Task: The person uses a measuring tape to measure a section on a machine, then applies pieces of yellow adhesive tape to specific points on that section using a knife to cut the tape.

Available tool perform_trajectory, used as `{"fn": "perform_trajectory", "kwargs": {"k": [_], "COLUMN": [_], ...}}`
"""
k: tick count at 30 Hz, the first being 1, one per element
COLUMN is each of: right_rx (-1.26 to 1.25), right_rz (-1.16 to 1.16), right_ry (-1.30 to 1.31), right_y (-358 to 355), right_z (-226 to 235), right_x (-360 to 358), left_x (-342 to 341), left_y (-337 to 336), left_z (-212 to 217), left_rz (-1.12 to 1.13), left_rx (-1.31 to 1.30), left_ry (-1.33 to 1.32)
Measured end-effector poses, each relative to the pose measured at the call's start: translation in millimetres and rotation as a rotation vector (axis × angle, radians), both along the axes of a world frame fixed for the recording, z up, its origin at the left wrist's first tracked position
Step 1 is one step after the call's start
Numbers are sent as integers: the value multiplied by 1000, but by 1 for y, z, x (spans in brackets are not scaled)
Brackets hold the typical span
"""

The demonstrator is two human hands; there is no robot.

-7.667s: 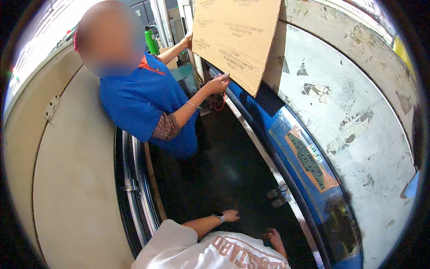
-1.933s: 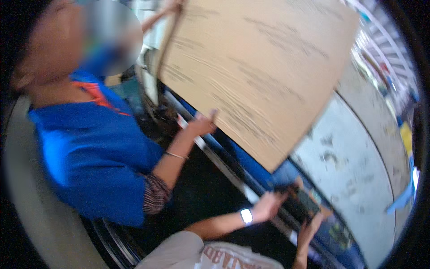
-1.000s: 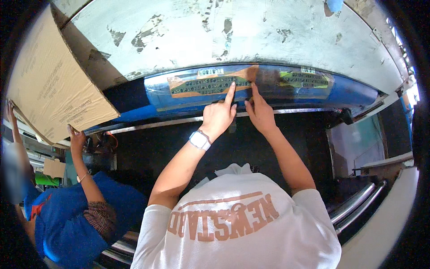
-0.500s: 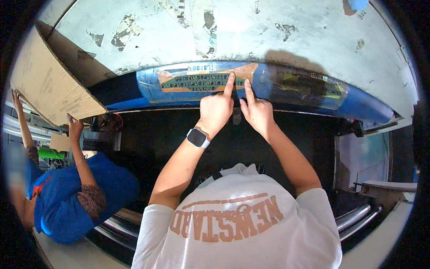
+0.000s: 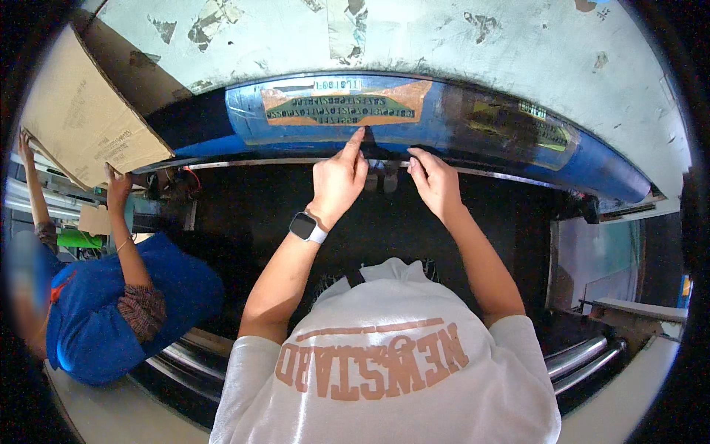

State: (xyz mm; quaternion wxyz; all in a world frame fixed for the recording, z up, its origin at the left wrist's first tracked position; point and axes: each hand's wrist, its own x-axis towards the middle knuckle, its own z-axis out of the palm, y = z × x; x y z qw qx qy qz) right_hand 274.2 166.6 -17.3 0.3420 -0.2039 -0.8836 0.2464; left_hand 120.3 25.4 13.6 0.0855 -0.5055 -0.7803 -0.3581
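The plate [image 5: 340, 109] lies at 12 o'clock, under clear film [image 5: 248, 115] on the blue roller [image 5: 603, 174]. The left hand [image 5: 337, 183] points toward its lower edge. To point well here, one finger should do the work, its tip held light on the roller or just off it, below the raised characters, so that the row stays readable (they look reversed, so a covered one would be easy to misread). Pressing or dragging a nail could lift the film's edge, I judge. The right hand [image 5: 441, 191] does best off the plate, as it is.

For pose: both hands are empty and apart from each other. The left index finger is straight and aims at 1 o'clock, the other fingers folded; its tip sits just beneath the plate, and whether it touches I cannot tell. A watch [image 5: 305, 226] with a pale strap sits on that wrist. The left forearm slants up toward 1 o'clock, the right toward 11. The right hand is loosely curled, index finger bent toward 10 o'clock near the roller's lower edge; contact there is unclear too.

Another plate [image 5: 510, 127] sits at 2 o'clock. At 10 o'clock a co-worker [image 5: 137, 311] in blue holds a cardboard sheet [image 5: 89, 111].
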Motion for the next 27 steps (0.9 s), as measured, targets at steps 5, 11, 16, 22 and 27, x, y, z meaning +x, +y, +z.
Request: {"fn": "perform_trajectory", "kwargs": {"k": [5,11,16,22,27], "right_rx": [-176,-207,-486,-473,-531], "right_rz": [-3,39,7,93,67], "right_ry": [-104,-109,-1,59,103], "right_y": [-7,-12,7,6,14], "right_z": [-3,4,-21,-4,-7], "right_x": [1,-14,-6,-36,-49], "left_x": [13,16,16,12,11], "left_y": [-1,-14,11,6,14], "left_z": [-11,-12,-40,-39,-48], "left_rz": [-37,67,-118,-113,-142], "left_rx": [-157,-210,65,-119,-116], "left_ry": [56,128,8,-33,-25]}}
